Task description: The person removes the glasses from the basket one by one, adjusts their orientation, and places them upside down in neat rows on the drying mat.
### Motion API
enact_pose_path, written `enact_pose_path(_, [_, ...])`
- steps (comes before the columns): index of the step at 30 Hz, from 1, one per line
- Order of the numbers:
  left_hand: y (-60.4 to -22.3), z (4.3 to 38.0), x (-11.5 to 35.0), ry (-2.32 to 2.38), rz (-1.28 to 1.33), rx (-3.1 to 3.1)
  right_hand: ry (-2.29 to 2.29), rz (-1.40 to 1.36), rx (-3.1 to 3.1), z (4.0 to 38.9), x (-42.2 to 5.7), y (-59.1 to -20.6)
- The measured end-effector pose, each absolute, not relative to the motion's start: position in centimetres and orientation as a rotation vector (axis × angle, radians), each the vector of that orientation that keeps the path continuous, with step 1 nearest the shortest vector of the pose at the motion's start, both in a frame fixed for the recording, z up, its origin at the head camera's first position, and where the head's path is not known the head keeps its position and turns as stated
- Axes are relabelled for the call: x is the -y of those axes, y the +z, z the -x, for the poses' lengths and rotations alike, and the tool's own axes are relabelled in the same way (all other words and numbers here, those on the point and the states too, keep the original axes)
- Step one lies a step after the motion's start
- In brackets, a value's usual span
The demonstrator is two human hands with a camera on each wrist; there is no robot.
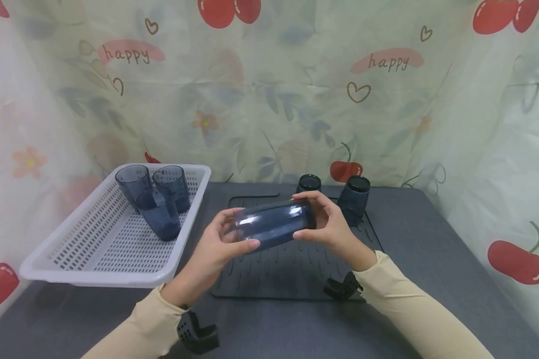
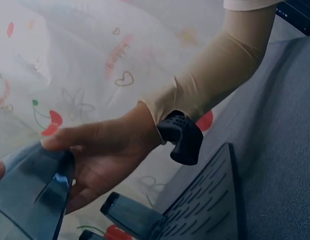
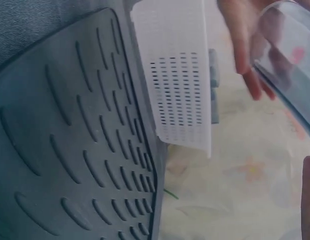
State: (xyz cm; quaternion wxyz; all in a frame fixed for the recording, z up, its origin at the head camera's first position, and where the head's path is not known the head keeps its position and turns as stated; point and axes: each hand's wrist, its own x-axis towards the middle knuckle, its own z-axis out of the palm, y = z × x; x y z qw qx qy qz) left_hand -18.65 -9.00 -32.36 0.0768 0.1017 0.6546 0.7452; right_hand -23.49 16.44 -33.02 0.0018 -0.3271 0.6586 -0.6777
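Note:
A blue-tinted drinking glass (image 1: 274,223) lies nearly sideways in the air over the dark ridged drying mat (image 1: 287,279). My left hand (image 1: 220,237) grips it round the rim end, thumb along the near side. On the other end, my right hand (image 1: 325,222) holds the thick base between thumb and fingers. The same glass (image 2: 37,185) fills the lower left of the left wrist view, and the right wrist view shows the clear side of the glass (image 3: 290,60) at the upper right. Two more glasses stand upside down at the mat's back, one glass (image 1: 354,199) right of the other glass (image 1: 309,183).
To the left is a white perforated basket (image 1: 103,276) with several blue glasses (image 1: 172,182) in it, some leaning. A grey cloth (image 1: 431,279) covers the table. Patterned curtains (image 1: 269,99) hang close behind and at both sides.

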Motion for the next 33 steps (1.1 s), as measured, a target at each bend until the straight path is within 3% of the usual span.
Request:
enact_pose_path(13, [-33.4,19.3,9.2,2.018,-0.442,-1.99,-2.185,0.98,-2.007,23.4,-16.7,-32.4])
enact_pose_path(24, [-34.5,19.2,10.2,1.596,-0.392,-2.295,-2.284,1.009,-1.929,23.8,-16.8,-32.5])
enact_pose_path(33, [-36.2,19.2,10.6,1.469,-0.584,-2.119,-2.295,0.975,-1.986,24.1,-16.7,-32.3])
